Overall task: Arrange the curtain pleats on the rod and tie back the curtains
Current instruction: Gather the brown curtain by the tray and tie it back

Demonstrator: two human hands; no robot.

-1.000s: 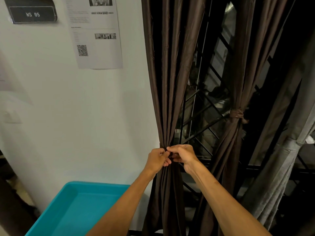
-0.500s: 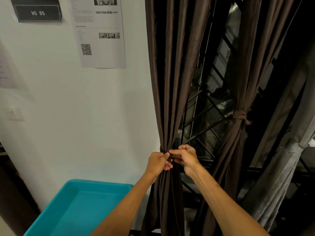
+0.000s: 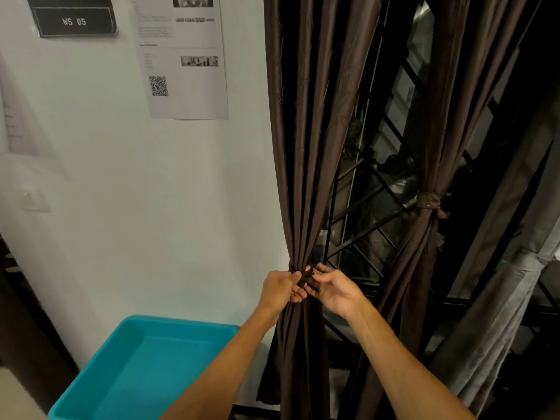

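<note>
In the head view, the left curtain (image 3: 303,147) hangs beside the white wall (image 3: 151,207), gathered to a narrow waist where both hands meet. The left hand (image 3: 280,287) pinches one end of the tie-back (image 3: 304,278) and the right hand (image 3: 336,291) pinches the other, fingers curled, probably to cinch a knot. Farther right, the second curtain (image 3: 448,116) is already tied.

- The near brown curtain (image 3: 306,147) hung in pleats, gathered narrow at a dark tie (image 3: 303,278) (partly hidden).
- The far brown curtain (image 3: 436,131) hung cinched by a knotted band (image 3: 428,202).
</note>
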